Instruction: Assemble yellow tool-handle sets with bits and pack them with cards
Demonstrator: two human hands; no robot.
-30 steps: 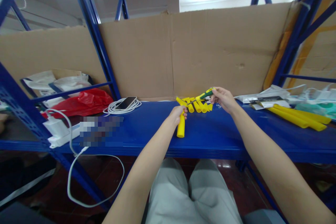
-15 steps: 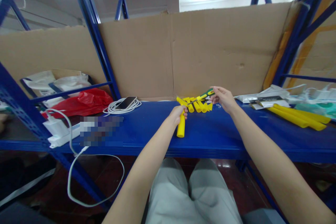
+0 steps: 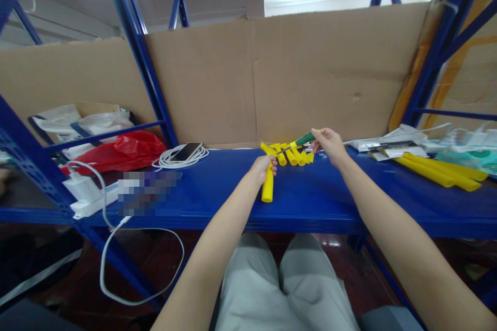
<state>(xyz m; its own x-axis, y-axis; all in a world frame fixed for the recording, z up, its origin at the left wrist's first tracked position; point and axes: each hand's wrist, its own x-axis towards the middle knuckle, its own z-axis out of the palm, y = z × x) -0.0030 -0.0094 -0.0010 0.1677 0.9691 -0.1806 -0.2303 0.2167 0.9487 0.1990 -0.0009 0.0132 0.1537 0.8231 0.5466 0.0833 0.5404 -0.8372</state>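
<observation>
My left hand (image 3: pixel 265 168) is closed around a yellow tube (image 3: pixel 267 190), whose lower end sticks out below the fist over the blue shelf. A screwdriver (image 3: pixel 303 139) with a green and yellow handle slants down to the left, its thin shaft reaching the top of my left hand. The end of its handle is pinched between the fingers of my right hand (image 3: pixel 325 144). The screwdriver's tip is hidden at the left hand. Several short yellow pieces (image 3: pixel 301 159) lie just behind the hands, partly covered by the screwdriver.
Long yellow tubes (image 3: pixel 438 173) and packets lie at the right. A phone (image 3: pixel 187 152) rests on a coiled white cable (image 3: pixel 165 159). Further left are a red plastic bag (image 3: pixel 124 150) and a white power strip (image 3: pixel 97 200). Upright cardboard (image 3: pixel 205 88) closes off the back.
The screwdriver handle has turned, showing more green now. The fingers of my right hand have shifted at its end. My left hand and the yellow tube have stayed in place.
</observation>
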